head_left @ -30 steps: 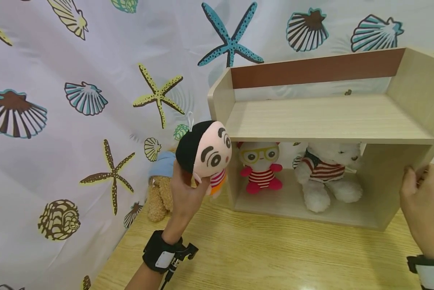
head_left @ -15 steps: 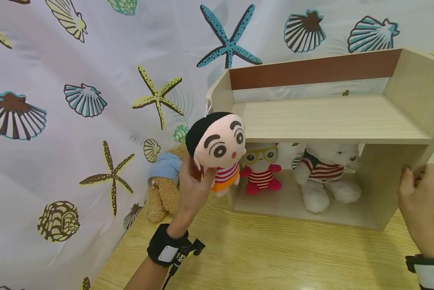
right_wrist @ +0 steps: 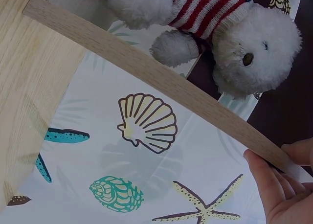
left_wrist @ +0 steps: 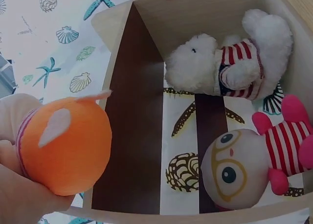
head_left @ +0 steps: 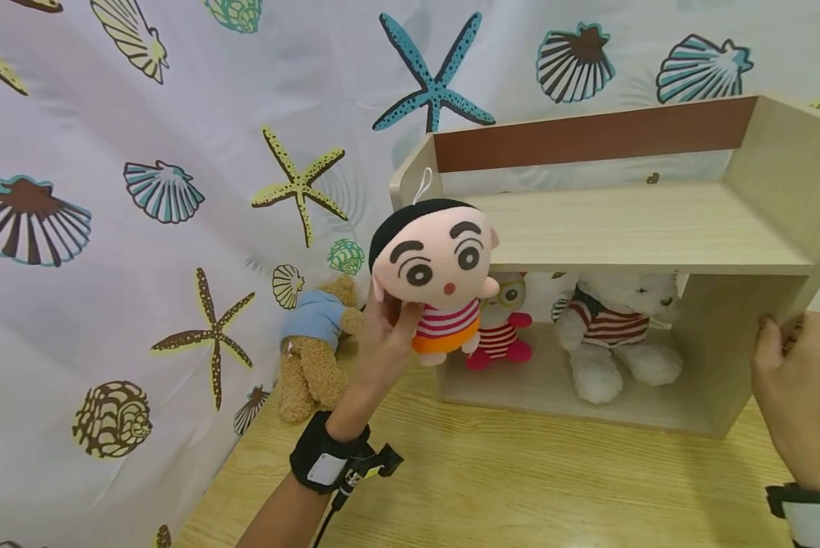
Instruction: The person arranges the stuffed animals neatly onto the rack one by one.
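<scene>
A plush doll with black hair, a striped top and orange shorts is held up by my left hand, its thumb and fingers around the neck and body. In the left wrist view the doll's orange bottom faces the camera. My right hand grips the side panel of the small wooden shelf; the right wrist view shows thumb and fingers pinching its edge. Inside the lower compartment sit a plush with yellow glasses, partly hidden behind the doll in the head view, and a white teddy bear.
A brown teddy bear in blue leans by the wall at left of the shelf. The wooden table runs in front. A cloth printed with shells and starfish hangs behind. A brown bar spans the shelf's upper back.
My left hand has moved the doll rightward and slightly up, turning its face toward the camera. It now covers part of the plush with glasses. The right hand has stayed on the shelf side.
</scene>
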Demonstrator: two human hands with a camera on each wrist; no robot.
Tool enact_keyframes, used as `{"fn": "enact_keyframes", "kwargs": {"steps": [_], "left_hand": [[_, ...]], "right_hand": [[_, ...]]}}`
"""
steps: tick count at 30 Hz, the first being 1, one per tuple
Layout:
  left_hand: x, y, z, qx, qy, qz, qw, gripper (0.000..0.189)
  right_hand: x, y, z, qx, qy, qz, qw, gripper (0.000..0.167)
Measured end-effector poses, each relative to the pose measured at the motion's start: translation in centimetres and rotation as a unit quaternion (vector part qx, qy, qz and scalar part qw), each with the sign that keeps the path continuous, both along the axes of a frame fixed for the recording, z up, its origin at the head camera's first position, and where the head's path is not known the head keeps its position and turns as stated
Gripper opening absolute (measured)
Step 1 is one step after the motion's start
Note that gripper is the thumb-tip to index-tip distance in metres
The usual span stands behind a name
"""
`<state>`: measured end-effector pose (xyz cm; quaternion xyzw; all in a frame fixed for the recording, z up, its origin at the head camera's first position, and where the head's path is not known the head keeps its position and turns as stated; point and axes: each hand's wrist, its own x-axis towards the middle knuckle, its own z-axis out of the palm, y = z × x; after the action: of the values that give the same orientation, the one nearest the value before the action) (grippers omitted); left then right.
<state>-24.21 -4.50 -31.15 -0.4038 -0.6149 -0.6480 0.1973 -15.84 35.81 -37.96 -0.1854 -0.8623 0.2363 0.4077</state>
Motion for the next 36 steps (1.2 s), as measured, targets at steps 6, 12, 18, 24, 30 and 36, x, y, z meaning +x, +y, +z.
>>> {"fn": "enact_keyframes", "kwargs": {"steps": [6,12,18,24,30,36], "left_hand": [[-0.1,1.0,1.0,-0.004,0.009,-0.004,0.9999,0.043],[-0.4,2.1,2.3,0.002,-0.015,-0.005,0.9999,0.055],[-1.6,3.6,3.6,0.042,-0.062,-0.039,0.9965,0.067],[-2.8,4.9,5.0,0.04,-0.067,-0.049,0.9958,0.065],[-4.1,5.7,6.0,0.036,-0.086,-0.042,0.9948,0.066],[-5.3,6.4,6.4,0.031,-0.115,-0.014,0.9928,0.066]], "right_hand": [[0.0,0.1,-0.2,0.0,0.006,0.005,1.0,0.039],[-0.1,0.3,-0.2,0.018,0.035,0.005,0.9992,0.036],[0.2,0.0,-0.1,0.003,0.01,-0.004,0.9999,0.038],[0.4,-0.4,0.0,-0.004,-0.016,-0.009,0.9998,0.039],[0.2,-0.2,0.0,-0.009,-0.011,-0.01,0.9999,0.038],[0.0,-0.1,-0.1,-0.022,-0.02,-0.008,0.9995,0.039]]}}
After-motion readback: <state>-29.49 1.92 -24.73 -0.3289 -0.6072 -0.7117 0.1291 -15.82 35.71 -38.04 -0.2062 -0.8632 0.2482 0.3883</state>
